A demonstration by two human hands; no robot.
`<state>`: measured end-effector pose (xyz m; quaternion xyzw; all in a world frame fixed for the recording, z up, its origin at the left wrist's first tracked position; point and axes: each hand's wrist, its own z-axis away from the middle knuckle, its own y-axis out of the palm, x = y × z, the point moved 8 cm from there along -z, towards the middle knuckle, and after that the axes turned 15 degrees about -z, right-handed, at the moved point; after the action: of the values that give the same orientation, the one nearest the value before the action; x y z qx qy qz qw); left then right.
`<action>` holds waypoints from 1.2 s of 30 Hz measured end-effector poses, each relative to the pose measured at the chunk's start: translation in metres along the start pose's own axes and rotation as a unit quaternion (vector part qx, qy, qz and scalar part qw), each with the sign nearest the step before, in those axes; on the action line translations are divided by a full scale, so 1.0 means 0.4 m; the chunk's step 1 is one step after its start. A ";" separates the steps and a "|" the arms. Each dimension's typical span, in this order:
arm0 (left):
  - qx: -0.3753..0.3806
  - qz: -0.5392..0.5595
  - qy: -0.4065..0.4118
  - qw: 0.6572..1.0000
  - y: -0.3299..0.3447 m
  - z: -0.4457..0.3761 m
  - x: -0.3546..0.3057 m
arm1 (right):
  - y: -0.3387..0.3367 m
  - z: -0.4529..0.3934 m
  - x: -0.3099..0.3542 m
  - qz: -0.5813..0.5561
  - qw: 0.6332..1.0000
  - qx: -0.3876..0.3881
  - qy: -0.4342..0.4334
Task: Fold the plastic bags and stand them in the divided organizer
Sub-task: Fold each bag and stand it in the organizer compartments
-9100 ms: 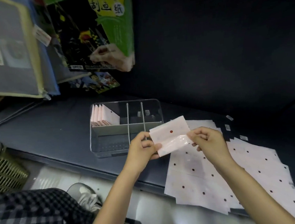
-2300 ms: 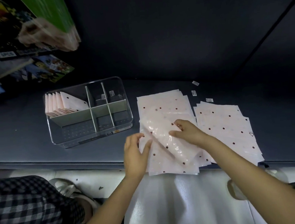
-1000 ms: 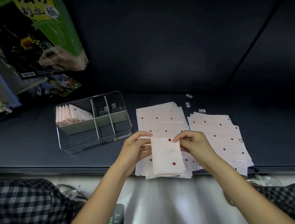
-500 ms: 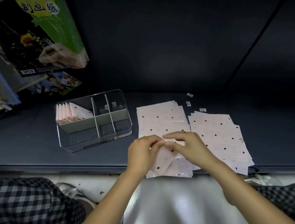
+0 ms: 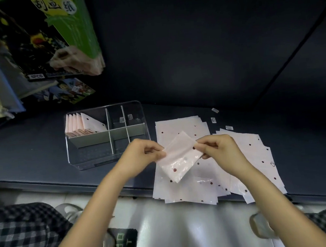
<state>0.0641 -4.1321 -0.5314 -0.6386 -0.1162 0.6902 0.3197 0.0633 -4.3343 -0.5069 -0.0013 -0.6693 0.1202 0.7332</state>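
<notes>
Head view, looking down: the left hand pinches the left edge of a folded plastic bag between thumb and curled fingertips, and the right hand pinches its right edge the same way. The bag is a small pale pink packet with dark red dots, held tilted in the air just above the stack of flat bags lying at the front of the dark shelf. A second stack of flat bags lies just to the right of the first.

To the left sits the clear divided organizer. Its back left compartment holds a row of folded bags standing on edge; the other compartments look nearly empty, apart from small labels.

The packet appears folded to size, so the step in hand is likely carrying it to the organizer. To do that well, keep both pinches firm so the slippery layers do not spring open, turn the packet upright, and slide it in beside the standing row so it leans against its neighbours.

Compared with half a second ago, the hands have lifted and drawn apart; then they were pressed close together low over the stack, still creasing the bag, and now the finished packet is raised clear of the pile
</notes>
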 end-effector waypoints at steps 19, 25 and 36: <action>-0.272 -0.321 -0.232 0.877 -0.341 -0.057 0.435 | 0.544 -0.448 0.141 0.256 0.957 -0.006 -0.139; -0.329 -0.319 -0.224 0.860 -0.332 -0.060 0.452 | 0.687 -0.518 0.082 0.460 0.872 0.029 -0.167; -0.408 -0.221 -0.212 0.860 -0.331 -0.009 0.480 | 0.782 -0.563 -0.070 0.195 0.978 0.075 0.021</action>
<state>0.1101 -3.9178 -0.6116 -0.5078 -0.5905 0.6109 0.1418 0.2275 -3.9997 -0.6086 -0.0793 -0.6300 0.3101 0.7076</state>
